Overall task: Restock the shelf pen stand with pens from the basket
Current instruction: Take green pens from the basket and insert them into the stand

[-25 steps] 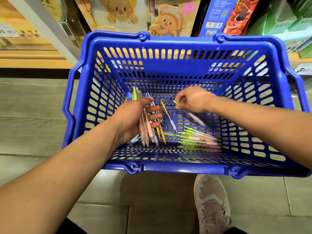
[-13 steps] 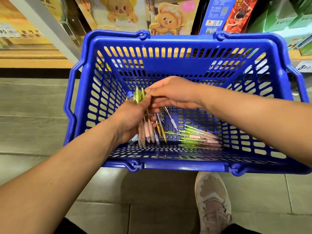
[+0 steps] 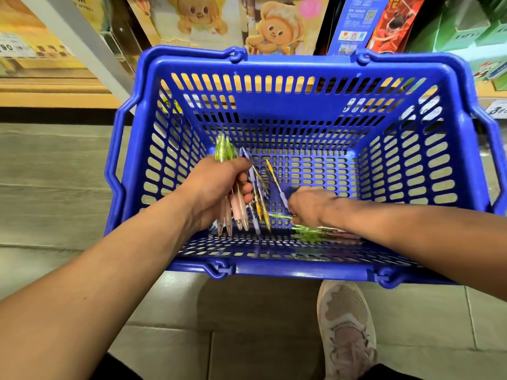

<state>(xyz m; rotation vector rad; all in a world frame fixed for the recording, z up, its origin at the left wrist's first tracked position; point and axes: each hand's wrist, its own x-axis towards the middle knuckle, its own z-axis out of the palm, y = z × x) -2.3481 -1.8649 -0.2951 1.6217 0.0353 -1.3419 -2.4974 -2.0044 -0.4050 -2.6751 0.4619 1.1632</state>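
A blue plastic basket [image 3: 301, 75] stands on the floor in front of me. My left hand [image 3: 216, 185] is inside it, shut on a bunch of pens [image 3: 233, 212] with green tops and pink grips. My right hand [image 3: 310, 205] is low in the basket, fingers down on a green pen [image 3: 279, 216] at the loose pile of green pens [image 3: 315, 233] on the basket floor. Whether it grips that pen I cannot tell. Purple and yellow pens [image 3: 260, 207] lean between the two hands. No pen stand is in view.
Shelves behind the basket hold boxes with cartoon figures [image 3: 274, 28] and green boxes [image 3: 466, 26]. A grey shelf post [image 3: 90, 50] slants at the upper left. My shoe [image 3: 345, 327] rests on the tiled floor below the basket.
My right hand went to my left hand and added a pen to the bunch, then dropped back down to the green pens on the basket floor. My left hand stayed put.
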